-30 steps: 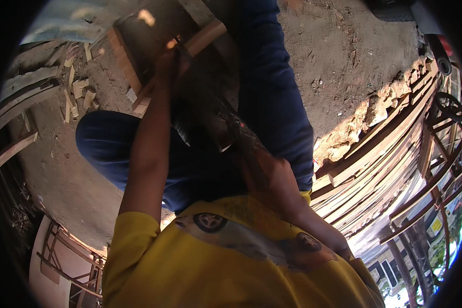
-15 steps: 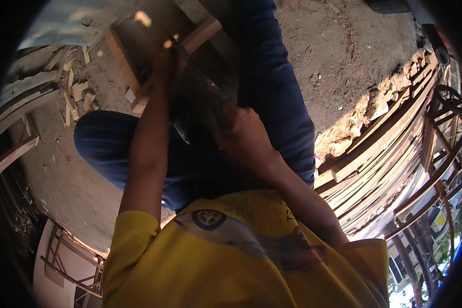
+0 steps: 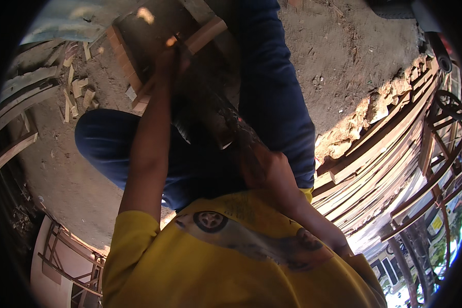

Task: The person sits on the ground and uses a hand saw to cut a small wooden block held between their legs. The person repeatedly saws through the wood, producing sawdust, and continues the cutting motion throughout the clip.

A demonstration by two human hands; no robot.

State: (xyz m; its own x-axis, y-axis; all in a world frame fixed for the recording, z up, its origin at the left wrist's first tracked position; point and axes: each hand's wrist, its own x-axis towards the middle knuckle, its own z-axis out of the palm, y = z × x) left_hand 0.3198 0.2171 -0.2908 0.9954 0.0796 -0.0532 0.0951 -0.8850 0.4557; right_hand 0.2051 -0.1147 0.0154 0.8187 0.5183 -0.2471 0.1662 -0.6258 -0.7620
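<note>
My right hand (image 3: pixel 272 167) is closed around the handle end of a long dark handsaw (image 3: pixel 223 110), close to my yellow shirt. From there the saw slants up and left between my legs, its far end close to my left hand (image 3: pixel 170 61). That hand rests down at a wooden frame, between its left board (image 3: pixel 124 59) and a crosspiece (image 3: pixel 205 35) on the right. Deep shadow and blur hide the left fingers. A short wood end (image 3: pixel 140 104) shows beside my left forearm.
Wood offcuts (image 3: pixel 77 92) lie on the dirt floor to the left, beside stacked boards (image 3: pixel 28 95). Long planks (image 3: pixel 380 154) are piled on the right. A dark metal wheel (image 3: pixel 449 104) stands beyond them. My blue-trousered legs (image 3: pixel 274 87) flank the work.
My right hand has pulled the handsaw back, down and to the right, toward my body. The left hand has stayed almost in place at the wood.
</note>
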